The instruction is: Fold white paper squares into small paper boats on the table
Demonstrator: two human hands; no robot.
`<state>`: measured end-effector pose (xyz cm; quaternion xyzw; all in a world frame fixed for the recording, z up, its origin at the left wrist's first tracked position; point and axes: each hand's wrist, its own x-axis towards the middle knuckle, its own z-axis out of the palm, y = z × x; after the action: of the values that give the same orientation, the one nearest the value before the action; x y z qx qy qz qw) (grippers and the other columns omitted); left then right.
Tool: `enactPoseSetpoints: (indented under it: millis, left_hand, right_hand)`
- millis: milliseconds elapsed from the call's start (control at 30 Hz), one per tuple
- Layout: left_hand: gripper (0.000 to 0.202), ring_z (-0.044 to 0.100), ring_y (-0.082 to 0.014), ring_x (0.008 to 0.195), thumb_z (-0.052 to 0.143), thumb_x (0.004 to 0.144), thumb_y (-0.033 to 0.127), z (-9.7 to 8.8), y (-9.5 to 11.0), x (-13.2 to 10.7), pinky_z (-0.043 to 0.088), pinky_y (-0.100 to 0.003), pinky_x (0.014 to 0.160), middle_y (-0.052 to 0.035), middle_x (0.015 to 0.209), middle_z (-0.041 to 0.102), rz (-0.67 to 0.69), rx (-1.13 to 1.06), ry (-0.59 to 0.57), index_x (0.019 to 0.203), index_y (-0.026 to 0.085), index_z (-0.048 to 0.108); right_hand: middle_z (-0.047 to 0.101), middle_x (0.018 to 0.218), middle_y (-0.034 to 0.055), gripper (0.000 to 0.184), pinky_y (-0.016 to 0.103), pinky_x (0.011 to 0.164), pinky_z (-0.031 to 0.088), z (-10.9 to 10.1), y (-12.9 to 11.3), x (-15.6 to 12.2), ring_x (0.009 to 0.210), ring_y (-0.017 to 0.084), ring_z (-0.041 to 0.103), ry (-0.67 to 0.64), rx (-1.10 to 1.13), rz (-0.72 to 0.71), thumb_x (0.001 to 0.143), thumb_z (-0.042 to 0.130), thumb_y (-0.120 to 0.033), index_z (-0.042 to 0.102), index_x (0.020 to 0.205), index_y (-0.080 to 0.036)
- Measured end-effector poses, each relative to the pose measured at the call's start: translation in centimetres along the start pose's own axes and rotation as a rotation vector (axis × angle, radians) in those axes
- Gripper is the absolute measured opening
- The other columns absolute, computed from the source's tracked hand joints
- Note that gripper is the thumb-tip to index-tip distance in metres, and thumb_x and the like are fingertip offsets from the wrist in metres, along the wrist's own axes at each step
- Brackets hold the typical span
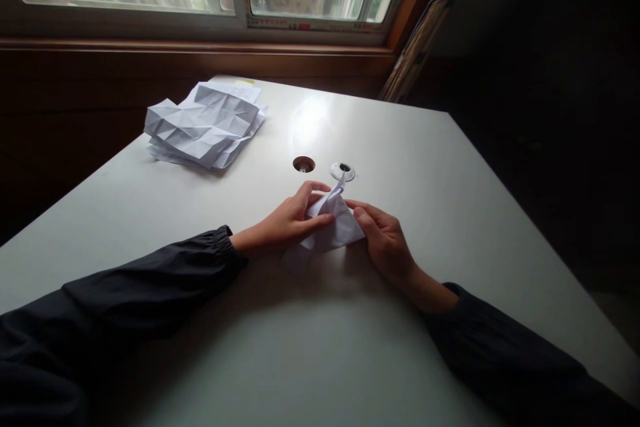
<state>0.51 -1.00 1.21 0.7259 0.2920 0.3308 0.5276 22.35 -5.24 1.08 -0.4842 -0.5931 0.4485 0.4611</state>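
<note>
A small folded piece of white paper (334, 221) rests on the white table (450, 167), one pointed tip sticking up toward the far side. My left hand (287, 220) pinches its left side, thumb below and fingers curled over the top. My right hand (384, 240) grips its right edge with closed fingers. Both arms wear dark long sleeves and lie on the table.
A pile of creased white sheets (205, 123) lies at the far left of the table. A round cable hole (303, 163) and a loose round cap (342, 170) sit just beyond my hands. A window and a curtain (425, 27) stand behind the table.
</note>
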Motion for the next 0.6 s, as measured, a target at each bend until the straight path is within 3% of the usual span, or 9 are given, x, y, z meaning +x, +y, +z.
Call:
enactPoseSetpoints:
  millis: [133,233,367,467,600]
  left_hand:
    - [0.048,0.065,-0.0227,0.107,0.052,0.098,0.032,-0.1,-0.5,0.3,0.052,-0.032,0.084,-0.0138,0.134,0.062,0.023,-0.008,0.006,0.143,0.022,0.038]
    - [0.060,0.063,-0.0239,0.112,0.055,0.092,0.021,0.3,-0.6,0.3,0.054,-0.034,0.086,-0.0165,0.143,0.054,0.079,0.105,0.048,0.147,0.022,0.032]
    - [0.067,0.065,-0.0267,0.113,0.059,0.089,0.017,1.1,-0.4,-0.1,0.056,-0.040,0.089,-0.0156,0.132,0.060,0.093,0.296,0.092,0.148,0.024,0.029]
    - [0.062,0.064,-0.0271,0.117,0.059,0.089,0.014,1.3,-0.2,-0.3,0.057,-0.042,0.092,-0.0152,0.137,0.058,0.145,0.343,0.103,0.144,0.025,0.033]
    - [0.045,0.059,-0.0265,0.124,0.061,0.089,0.014,0.9,0.0,0.0,0.056,-0.039,0.097,-0.0140,0.147,0.047,0.259,0.443,0.143,0.132,0.024,0.052]
  right_hand:
    - [0.070,0.072,0.0017,0.036,0.028,0.056,0.053,0.0,0.1,0.2,0.057,0.017,0.064,-0.107,-0.024,0.036,0.093,0.065,-0.052,0.077,0.106,-0.021]
    - [0.074,0.080,0.0037,0.035,0.027,0.057,0.053,0.0,0.4,0.5,0.065,0.018,0.067,-0.137,-0.079,0.030,0.090,0.069,-0.052,0.077,0.104,-0.021]
    - [0.073,0.078,0.0039,0.036,0.027,0.059,0.052,0.1,0.6,1.0,0.071,0.020,0.068,-0.102,-0.120,0.004,0.090,0.070,-0.052,0.074,0.107,-0.021]
    - [0.075,0.087,0.0058,0.034,0.030,0.066,0.054,0.1,0.3,1.2,0.079,0.022,0.070,-0.109,-0.111,-0.040,0.092,0.068,-0.053,0.074,0.105,-0.021]
    - [0.074,0.092,0.0066,0.034,0.032,0.072,0.055,0.1,0.0,1.2,0.084,0.024,0.070,-0.134,-0.099,-0.127,0.095,0.063,-0.052,0.073,0.101,-0.020]
